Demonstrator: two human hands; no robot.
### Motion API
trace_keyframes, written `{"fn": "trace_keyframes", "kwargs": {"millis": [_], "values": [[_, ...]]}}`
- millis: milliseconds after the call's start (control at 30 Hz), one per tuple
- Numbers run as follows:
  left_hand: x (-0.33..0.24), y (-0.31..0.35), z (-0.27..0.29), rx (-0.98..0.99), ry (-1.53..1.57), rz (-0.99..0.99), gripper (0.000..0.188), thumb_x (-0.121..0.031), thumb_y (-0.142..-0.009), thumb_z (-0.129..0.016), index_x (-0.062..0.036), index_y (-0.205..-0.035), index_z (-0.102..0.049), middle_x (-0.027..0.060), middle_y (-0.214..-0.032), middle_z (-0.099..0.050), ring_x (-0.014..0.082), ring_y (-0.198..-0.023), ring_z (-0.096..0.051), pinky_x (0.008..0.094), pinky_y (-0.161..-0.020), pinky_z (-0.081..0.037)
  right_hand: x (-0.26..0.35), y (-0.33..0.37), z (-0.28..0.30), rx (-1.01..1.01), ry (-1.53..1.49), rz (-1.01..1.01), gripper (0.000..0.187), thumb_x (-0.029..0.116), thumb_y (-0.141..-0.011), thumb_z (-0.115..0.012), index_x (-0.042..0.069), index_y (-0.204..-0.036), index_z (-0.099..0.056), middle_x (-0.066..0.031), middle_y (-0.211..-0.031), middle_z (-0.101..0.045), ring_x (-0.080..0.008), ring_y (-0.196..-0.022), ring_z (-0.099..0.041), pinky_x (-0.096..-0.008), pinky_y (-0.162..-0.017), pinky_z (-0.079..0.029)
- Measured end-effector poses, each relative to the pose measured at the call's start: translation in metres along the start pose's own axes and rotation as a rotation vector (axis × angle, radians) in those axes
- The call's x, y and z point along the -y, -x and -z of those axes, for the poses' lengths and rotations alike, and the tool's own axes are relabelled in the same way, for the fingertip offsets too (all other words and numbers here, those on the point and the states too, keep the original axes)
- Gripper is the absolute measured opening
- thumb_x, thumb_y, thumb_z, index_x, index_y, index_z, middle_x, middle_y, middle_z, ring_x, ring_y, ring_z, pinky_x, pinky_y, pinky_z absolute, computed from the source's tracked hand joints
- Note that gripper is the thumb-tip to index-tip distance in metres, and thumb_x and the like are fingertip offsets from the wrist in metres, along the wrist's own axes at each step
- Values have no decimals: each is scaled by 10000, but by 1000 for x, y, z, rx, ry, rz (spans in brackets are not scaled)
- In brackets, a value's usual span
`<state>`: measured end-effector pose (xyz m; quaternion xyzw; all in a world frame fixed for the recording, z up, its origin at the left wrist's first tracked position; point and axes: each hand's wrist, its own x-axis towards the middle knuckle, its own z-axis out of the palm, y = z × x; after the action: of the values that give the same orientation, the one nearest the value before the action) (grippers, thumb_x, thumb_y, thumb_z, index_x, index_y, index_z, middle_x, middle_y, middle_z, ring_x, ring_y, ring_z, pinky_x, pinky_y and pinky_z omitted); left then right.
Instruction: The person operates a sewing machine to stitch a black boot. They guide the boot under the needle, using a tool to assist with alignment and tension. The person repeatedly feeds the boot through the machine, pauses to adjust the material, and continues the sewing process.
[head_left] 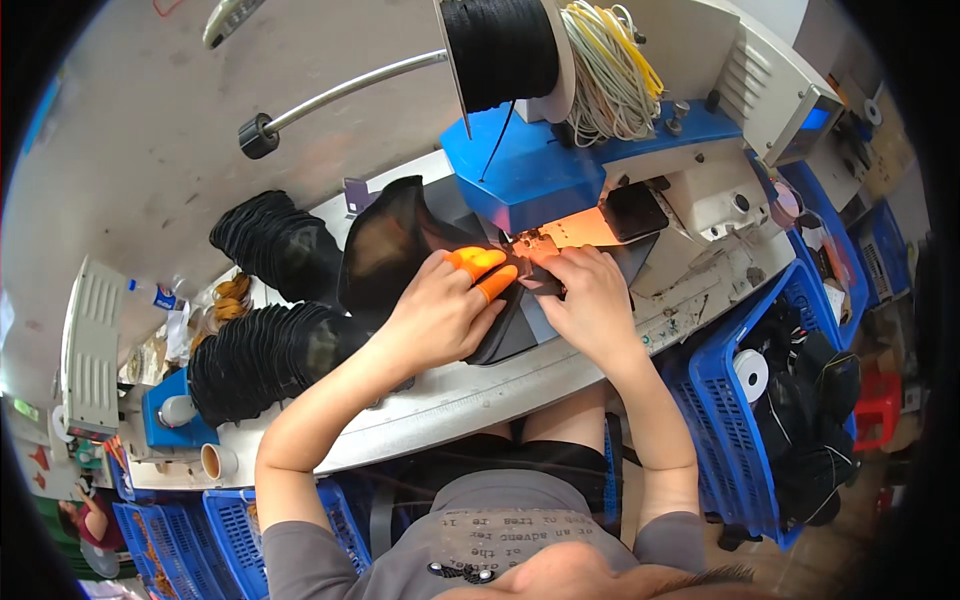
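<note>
White worktop [500,388]: carrying everything.
Black panel [395,245]: lying left of the blue machine head [525,165], near edge meeting both grips; looking light, flexible, likely creasing; edges suiting a flat hold.
Forearms [335,400]: converging, elbows bending.
Left grip [450,300]: curling onto panel; can't tell pinching from pressing.
Right grip [583,290]: arching, fingertips touching dark material; pinch unclear.
Orange finger covers [497,282]: sheathing left fingers.

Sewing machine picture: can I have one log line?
left hand: orange finger cots, at black fabric | right hand: at black fabric | sewing machine: lit underneath
</note>
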<state>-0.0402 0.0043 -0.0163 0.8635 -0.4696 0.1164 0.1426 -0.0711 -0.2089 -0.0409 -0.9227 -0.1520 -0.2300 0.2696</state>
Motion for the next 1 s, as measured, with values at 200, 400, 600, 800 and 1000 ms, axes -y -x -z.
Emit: {"fn": "trace_keyframes", "kwargs": {"millis": [200,400,600,800,1000], "values": [[14,-15,6,61,-23,8,327,-214,-917,-580,-85,-1215,-619,132,-1205,-601,303,-1113,-562,536,-1116,-278,2,-14,-4,42,25,-103,264,164,-735,-691,63,-979,-691,-117,-836,-679,-297,-865,-625,-412,-801,-466],[30,-19,6,104,-98,-41,329,-226,-918,-570,-90,-1215,-609,136,-1211,-598,288,-1098,-590,554,-1140,-247,2,-19,-8,26,21,-153,269,182,-744,-700,68,-987,-711,-146,-780,-682,-322,-799,-640,-434,-767,-494],[33,-16,8,124,-138,5,392,-215,-903,-587,-203,-1295,-606,113,-1205,-596,288,-1192,-523,629,-1150,-69,3,-20,-7,14,9,-202,244,211,-788,-704,105,-1003,-747,-111,-782,-699,-290,-732,-649,-376,-675,-505],[38,-16,5,113,-164,14,364,-236,-896,-605,-209,-1258,-629,74,-1192,-624,251,-1208,-526,661,-1129,-114,5,-21,-5,18,-21,-196,249,181,-778,-707,122,-1016,-751,-106,-800,-705,-276,-745,-652,-368,-679,-506],[50,-23,5,121,-111,-14,347,-237,-890,-614,-192,-1232,-643,77,-1149,-649,258,-1231,-518,653,-1137,-77,3,-21,-5,-8,-55,-137,242,172,-779,-704,122,-1010,-752,-98,-810,-704,-269,-744,-647,-367,-678,-505]]}}
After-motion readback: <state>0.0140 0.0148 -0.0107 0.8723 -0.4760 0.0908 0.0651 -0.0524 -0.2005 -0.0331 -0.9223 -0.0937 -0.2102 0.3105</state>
